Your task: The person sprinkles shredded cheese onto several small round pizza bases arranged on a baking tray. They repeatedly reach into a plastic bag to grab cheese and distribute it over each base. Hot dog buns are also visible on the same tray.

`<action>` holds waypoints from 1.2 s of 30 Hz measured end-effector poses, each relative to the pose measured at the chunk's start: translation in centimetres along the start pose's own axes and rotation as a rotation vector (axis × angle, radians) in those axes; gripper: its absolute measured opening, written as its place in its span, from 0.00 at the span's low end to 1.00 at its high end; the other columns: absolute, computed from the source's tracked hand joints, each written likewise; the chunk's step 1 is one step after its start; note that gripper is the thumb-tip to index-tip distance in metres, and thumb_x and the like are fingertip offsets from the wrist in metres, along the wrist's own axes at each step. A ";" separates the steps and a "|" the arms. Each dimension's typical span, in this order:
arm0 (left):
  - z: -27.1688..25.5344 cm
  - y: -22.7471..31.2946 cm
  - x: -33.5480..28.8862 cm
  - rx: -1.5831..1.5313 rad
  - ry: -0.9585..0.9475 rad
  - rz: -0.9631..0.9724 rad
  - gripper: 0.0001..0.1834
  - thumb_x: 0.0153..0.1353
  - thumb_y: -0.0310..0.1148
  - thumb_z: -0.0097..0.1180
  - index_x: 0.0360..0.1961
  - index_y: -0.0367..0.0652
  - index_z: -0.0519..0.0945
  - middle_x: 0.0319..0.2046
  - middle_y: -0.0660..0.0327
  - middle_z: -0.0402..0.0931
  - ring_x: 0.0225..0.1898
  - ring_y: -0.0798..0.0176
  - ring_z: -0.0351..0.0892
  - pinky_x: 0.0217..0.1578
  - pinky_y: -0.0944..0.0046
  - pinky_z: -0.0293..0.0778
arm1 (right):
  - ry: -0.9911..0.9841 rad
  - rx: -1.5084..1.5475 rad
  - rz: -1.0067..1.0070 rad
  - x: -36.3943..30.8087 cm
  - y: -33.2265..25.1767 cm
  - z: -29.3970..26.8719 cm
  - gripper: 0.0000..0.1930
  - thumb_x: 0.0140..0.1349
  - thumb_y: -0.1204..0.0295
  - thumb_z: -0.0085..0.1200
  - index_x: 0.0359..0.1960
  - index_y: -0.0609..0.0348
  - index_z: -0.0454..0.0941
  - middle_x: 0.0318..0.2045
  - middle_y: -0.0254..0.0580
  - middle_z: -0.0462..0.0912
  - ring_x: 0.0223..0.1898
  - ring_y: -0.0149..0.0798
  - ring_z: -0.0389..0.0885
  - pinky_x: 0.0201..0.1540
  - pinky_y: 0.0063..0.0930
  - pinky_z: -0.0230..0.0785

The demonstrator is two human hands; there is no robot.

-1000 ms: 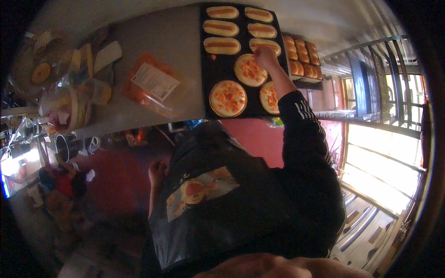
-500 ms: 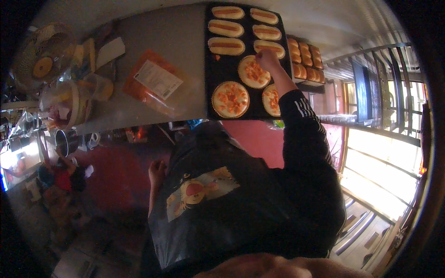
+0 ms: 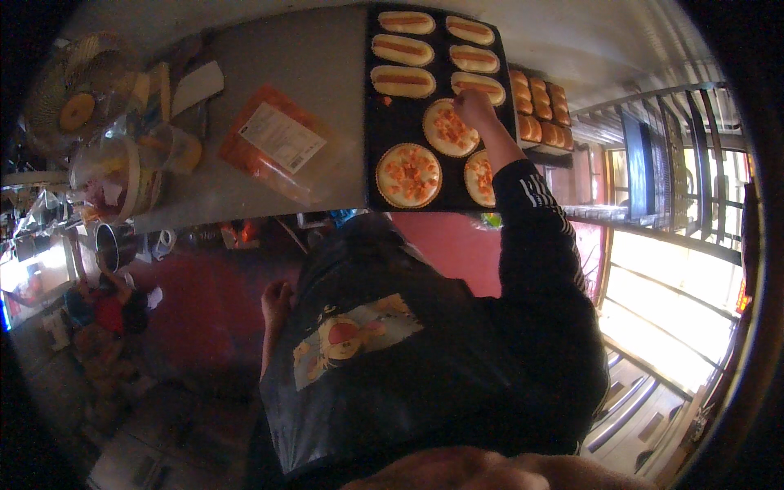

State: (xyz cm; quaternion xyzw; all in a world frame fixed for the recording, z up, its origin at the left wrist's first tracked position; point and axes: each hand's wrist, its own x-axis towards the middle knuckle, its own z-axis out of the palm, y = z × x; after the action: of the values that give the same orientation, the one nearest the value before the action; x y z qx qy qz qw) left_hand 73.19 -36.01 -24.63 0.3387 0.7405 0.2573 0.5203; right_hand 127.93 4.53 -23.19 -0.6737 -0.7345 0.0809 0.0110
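My right hand (image 3: 474,108) reaches over a black baking tray (image 3: 394,122), its fingers pinched together above the upper edge of a round dough base (image 3: 451,135) in a pale liner. Orange-red chopped pieces are scattered on that base. What the fingers hold, if anything, is hidden. A second topped round (image 3: 408,176) lies to its lower left, and a third (image 3: 480,180) is partly covered by my forearm. Several long doughs with a sausage strip (image 3: 403,51) fill the far half of the tray. My left hand (image 3: 278,298) hangs beside my dark apron, fingers curled, with nothing showing in it.
A clear packet of orange-red filling (image 3: 273,143) lies on the grey table (image 3: 327,73) left of the tray. Plastic tubs (image 3: 118,180) and a fan (image 3: 77,110) stand farther left. Baked rolls (image 3: 539,98) sit beyond the tray's right edge, near a metal rack (image 3: 678,155). Another person (image 3: 114,306) is at lower left.
The view has shifted very slightly. My right hand stays over the same round with its fingers closed, and my left hand keeps its place.
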 end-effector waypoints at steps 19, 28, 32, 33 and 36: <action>0.2 0.5 -0.2 0.063 0.063 0.136 0.12 0.64 0.35 0.57 0.40 0.34 0.80 0.28 0.59 0.81 0.28 0.67 0.78 0.32 0.65 0.73 | -0.106 0.047 0.023 0.2 -0.4 -0.7 0.11 0.60 0.66 0.53 0.39 0.55 0.84 0.39 0.54 0.83 0.44 0.56 0.81 0.47 0.46 0.73; -0.1 -1.4 0.6 -0.054 0.035 0.046 0.13 0.63 0.35 0.57 0.40 0.35 0.80 0.29 0.58 0.81 0.30 0.67 0.79 0.33 0.65 0.74 | -0.086 0.102 0.010 -0.5 -0.5 -1.8 0.11 0.60 0.70 0.51 0.40 0.59 0.82 0.43 0.56 0.82 0.47 0.56 0.80 0.48 0.47 0.72; -0.1 -0.5 0.1 0.014 0.061 0.071 0.13 0.64 0.35 0.57 0.41 0.35 0.80 0.29 0.59 0.81 0.29 0.68 0.79 0.33 0.65 0.73 | -0.075 0.071 -0.080 -0.5 0.3 -1.4 0.10 0.60 0.70 0.51 0.38 0.60 0.82 0.41 0.57 0.82 0.46 0.57 0.80 0.47 0.47 0.72; -0.1 -0.3 0.0 0.019 0.071 0.102 0.13 0.64 0.35 0.57 0.40 0.35 0.80 0.29 0.59 0.81 0.30 0.68 0.78 0.33 0.65 0.73 | -0.099 0.025 -0.068 -0.5 0.4 -1.3 0.10 0.60 0.70 0.52 0.38 0.60 0.82 0.40 0.57 0.82 0.45 0.56 0.80 0.47 0.47 0.72; -0.3 0.6 0.3 -0.050 0.003 -0.002 0.13 0.64 0.36 0.56 0.40 0.35 0.80 0.28 0.60 0.80 0.30 0.68 0.78 0.33 0.65 0.73 | 0.072 0.176 0.045 -1.4 0.3 -1.1 0.09 0.60 0.68 0.53 0.36 0.60 0.81 0.38 0.56 0.82 0.43 0.56 0.81 0.45 0.46 0.72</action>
State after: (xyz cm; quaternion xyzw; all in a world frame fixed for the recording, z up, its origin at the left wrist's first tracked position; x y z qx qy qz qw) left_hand 73.02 -35.46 -24.29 0.3244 0.7349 0.2758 0.5279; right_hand 128.54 3.25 -21.99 -0.6891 -0.7082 0.1208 0.0947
